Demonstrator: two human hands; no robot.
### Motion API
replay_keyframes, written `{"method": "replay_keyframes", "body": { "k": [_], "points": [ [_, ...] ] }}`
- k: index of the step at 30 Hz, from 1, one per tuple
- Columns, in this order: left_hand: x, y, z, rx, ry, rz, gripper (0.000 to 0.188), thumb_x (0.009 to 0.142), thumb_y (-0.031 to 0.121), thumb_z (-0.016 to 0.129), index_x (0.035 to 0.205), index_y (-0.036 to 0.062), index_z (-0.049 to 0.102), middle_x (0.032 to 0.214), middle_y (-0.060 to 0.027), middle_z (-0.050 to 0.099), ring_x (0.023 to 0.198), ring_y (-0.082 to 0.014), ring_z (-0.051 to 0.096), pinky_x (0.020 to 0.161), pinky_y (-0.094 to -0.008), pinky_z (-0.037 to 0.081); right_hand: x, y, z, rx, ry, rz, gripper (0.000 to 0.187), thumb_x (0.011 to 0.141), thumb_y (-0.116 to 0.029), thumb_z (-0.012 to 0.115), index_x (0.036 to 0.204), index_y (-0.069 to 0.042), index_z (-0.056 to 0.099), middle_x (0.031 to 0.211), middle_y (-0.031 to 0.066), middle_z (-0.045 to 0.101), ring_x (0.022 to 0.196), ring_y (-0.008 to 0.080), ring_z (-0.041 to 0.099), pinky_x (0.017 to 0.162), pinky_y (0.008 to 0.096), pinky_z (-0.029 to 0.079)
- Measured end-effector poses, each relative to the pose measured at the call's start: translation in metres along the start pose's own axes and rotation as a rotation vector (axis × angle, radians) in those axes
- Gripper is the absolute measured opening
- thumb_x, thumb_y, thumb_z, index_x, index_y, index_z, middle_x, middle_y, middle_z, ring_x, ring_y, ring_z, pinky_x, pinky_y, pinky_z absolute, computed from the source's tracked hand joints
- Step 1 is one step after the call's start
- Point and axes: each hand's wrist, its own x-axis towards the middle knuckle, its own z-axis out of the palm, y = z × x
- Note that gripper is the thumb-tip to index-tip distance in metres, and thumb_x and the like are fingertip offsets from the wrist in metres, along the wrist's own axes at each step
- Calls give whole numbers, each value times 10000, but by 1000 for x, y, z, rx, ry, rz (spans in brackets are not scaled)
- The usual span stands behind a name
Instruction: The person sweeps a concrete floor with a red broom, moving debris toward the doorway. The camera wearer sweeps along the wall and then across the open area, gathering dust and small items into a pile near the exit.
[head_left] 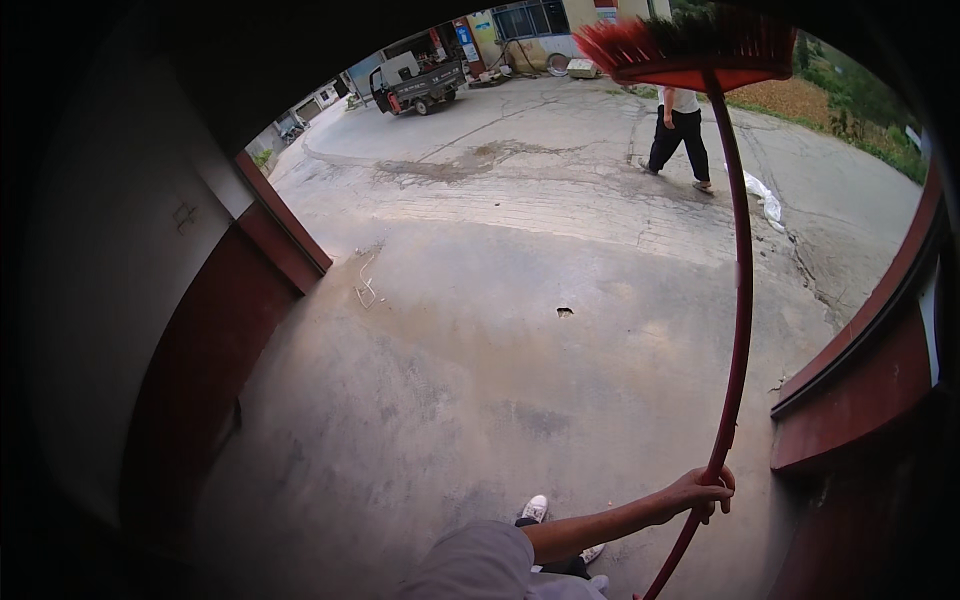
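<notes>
A red broom (pixel 741 280) is held up, tilted, with its bristle head (pixel 690 55) at the top of the view and its long handle running down to the lower edge. My left hand (pixel 703 492) is closed round the lower part of the handle. That arm, in a grey sleeve, reaches across from the lower middle toward the right. The broom's bottom end runs to the picture's lower edge. My right hand does not show. Below my arm, my white shoes (pixel 536 508) stand on the concrete floor (pixel 450 400).
Red-based door posts stand at the left (pixel 215 340) and right (pixel 860 400). A bent white wire (pixel 368 285) and a small hole (pixel 565 312) mark the floor. Outside, a person in dark trousers (pixel 680 140) walks near a white sack (pixel 765 200); a three-wheeled cargo truck (pixel 420 85) is parked.
</notes>
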Motion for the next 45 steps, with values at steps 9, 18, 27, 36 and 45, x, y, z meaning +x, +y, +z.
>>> {"method": "replay_keyframes", "body": {
  "k": [9, 18, 27, 36, 45],
  "points": [
    [37, -184, -72, -555, 338, -315, 110, 780, 154, 478, 793, 72, 406, 708, -113, 552, 406, -65, 400, 477, -253, 429, -146, 27, -65, -131, 42, 362, 320, 746, -199, 562, 984, 0, 483, 663, 51, 523, 571, 171, 506, 549, 270, 425],
    [113, -240, -16, -1187, 304, -307, 154, 758, 133, 457, 660, 49, 374, 564, -97, 466, 544, -149, 496, 549, -288, 460, -40, -180, -128, -492, 449, -606, 160, 749, -139, 532, 711, -2, 458, 711, 181, 531, 671, 273, 521, 659, 379, 420],
    [151, -245, -65, -1516, 360, -370, 144, 716, 105, 509, 624, 60, 408, 524, -80, 480, 666, -222, 540, 558, -327, 467, 165, -182, 14, -85, 152, -424, 284, 731, -287, 587, 802, -67, 421, 549, -5, 386, 515, 114, 352, 524, 238, 320],
    [110, -85, -220, -1237, 394, -247, 123, 743, 135, 517, 731, 28, 457, 711, -141, 548, 569, -193, 557, 622, -356, 475, 227, -266, 78, 386, 669, -581, 292, 771, -348, 495, 624, -129, 369, 508, -22, 272, 486, 114, 304, 565, 290, 310],
    [120, 28, -304, -944, 463, -45, 220, 768, 216, 498, 846, 27, 415, 782, -162, 551, 550, -176, 547, 571, -320, 474, 259, -291, 63, 564, 532, -548, 128, 786, -263, 504, 790, -135, 511, 524, -33, 301, 517, 96, 303, 604, 296, 284]
  ]
}}
